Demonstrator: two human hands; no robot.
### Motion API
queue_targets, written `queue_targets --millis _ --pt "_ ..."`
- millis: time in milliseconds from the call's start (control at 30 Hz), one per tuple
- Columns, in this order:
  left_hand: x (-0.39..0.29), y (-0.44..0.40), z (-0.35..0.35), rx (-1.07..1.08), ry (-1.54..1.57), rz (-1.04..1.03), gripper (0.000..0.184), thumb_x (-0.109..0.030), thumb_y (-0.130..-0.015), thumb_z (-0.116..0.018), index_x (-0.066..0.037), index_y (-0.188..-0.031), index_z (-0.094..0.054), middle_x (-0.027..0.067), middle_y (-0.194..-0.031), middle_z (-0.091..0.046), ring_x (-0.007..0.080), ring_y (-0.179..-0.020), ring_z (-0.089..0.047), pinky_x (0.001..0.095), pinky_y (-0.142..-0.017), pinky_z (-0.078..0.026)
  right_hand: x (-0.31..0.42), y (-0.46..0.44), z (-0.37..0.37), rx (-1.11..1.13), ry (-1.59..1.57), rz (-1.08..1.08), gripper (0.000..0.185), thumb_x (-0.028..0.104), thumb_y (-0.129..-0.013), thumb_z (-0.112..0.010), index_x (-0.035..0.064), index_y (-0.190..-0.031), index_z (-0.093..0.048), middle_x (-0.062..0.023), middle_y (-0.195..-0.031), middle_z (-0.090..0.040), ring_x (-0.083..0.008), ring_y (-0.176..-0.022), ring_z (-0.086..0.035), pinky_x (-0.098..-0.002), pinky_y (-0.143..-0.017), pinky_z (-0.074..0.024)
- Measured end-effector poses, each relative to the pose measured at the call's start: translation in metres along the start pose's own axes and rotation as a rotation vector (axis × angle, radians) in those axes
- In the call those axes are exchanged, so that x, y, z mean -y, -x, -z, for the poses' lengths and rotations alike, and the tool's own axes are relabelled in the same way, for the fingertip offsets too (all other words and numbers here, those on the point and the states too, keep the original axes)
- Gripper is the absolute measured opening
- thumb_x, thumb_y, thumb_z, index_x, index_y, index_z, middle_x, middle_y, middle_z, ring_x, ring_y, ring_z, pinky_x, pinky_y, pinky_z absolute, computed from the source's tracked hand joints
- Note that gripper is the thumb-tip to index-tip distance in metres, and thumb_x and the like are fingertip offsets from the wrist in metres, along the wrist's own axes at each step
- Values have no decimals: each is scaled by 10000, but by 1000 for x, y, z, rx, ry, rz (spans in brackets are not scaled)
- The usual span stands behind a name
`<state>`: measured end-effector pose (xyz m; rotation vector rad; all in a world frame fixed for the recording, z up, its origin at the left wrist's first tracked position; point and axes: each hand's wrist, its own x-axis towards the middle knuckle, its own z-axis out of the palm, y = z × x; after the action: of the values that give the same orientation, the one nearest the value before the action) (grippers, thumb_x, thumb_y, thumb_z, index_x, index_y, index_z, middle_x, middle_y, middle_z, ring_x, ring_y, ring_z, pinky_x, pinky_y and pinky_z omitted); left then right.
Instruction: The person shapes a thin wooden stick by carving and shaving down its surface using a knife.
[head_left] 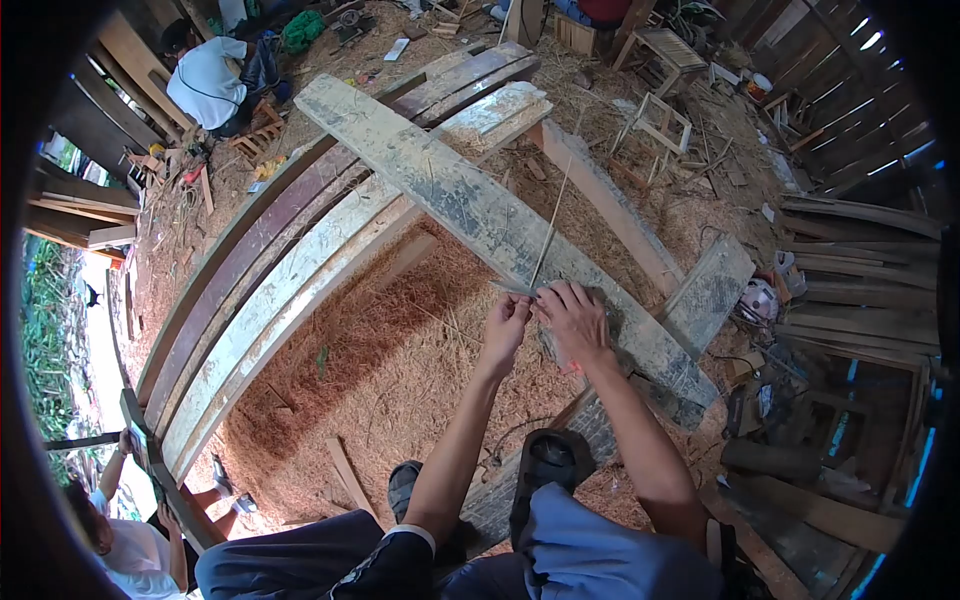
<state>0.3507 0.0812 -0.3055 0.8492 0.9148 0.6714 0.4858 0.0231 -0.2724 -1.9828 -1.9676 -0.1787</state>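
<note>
My left hand [507, 325] is closed in a pinch over the edge of a long, dirt-stained wooden plank [450, 190]. Close beside it, my right hand [573, 318] has its fingers bent and drawn together at the same spot. What the fingertips grip is too small and too covered to make out. A thin light strip [552, 222] runs up from between the hands across the plank; which hand holds it, if either, I cannot tell. A short thin sliver [510, 287] shows just above my left fingertips. Under my right hand, something with a bit of red is mostly hidden.
Curved wooden beams [290, 265] support the plank's far part. Shavings [400, 350] cover the floor. A power tool [760, 300] rests at right near stacked boards [860, 290]. One person [210, 85] sits at back left, another [140, 550] at lower left.
</note>
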Motion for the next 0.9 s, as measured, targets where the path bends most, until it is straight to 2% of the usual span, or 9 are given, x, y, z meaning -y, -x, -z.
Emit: queue_targets --millis 133,233,433,633,733,900 --pt "-1 -2 0 -53 -46 81 134 -219 -1029 -521 -94 -1063 -558 -29 -763 -498 37 -543 -367 215 -439 -268 -1 2 2 27 -72 -3 257 222 -866 -637 178 -1120 -632 18 -1050 -580 -180 -1007 -594 -379 -690 -529" --pt "-3 0 3 11 -25 77 127 -208 -1026 -520 -97 -1076 -554 -27 -770 -502 38 -549 -375 215 -445 -275 -4 4 -3 48 -4 3 270 196 -842 -631 188 -1112 -633 20 -1067 -572 -185 -1017 -583 -371 -695 -529" --pt "-6 1 4 3 -10 169 171 -235 -1026 -543 -72 -1072 -560 -22 -762 -536 45 -559 -395 230 -441 -296 -4 6 -8 100 101 49 277 164 -833 -603 203 -1108 -611 1 -1053 -549 -177 -1021 -561 -360 -685 -518" --pt "-4 1 3 -5 -31 172 143 -221 -1021 -535 -96 -1089 -553 -23 -766 -512 33 -558 -391 211 -450 -295 -3 5 -6 109 136 63 277 156 -832 -597 216 -1102 -602 -15 -1044 -545 -199 -1021 -564 -366 -678 -514" --pt "-3 5 -4 -20 -61 17 139 -211 -1020 -531 -87 -1079 -555 -15 -778 -526 38 -569 -408 215 -457 -312 -2 4 -6 102 97 40 235 169 -828 -605 205 -1061 -603 -20 -1047 -546 -206 -1023 -564 -374 -679 -514" --pt "-1 4 -3 -54 -88 65 130 -187 -1017 -523 -71 -1068 -552 -11 -782 -526 48 -584 -425 221 -472 -328 1 0 0 76 39 -7 149 302 -895 -604 182 -984 -598 -25 -1040 -547 -220 -1012 -565 -404 -685 -505"
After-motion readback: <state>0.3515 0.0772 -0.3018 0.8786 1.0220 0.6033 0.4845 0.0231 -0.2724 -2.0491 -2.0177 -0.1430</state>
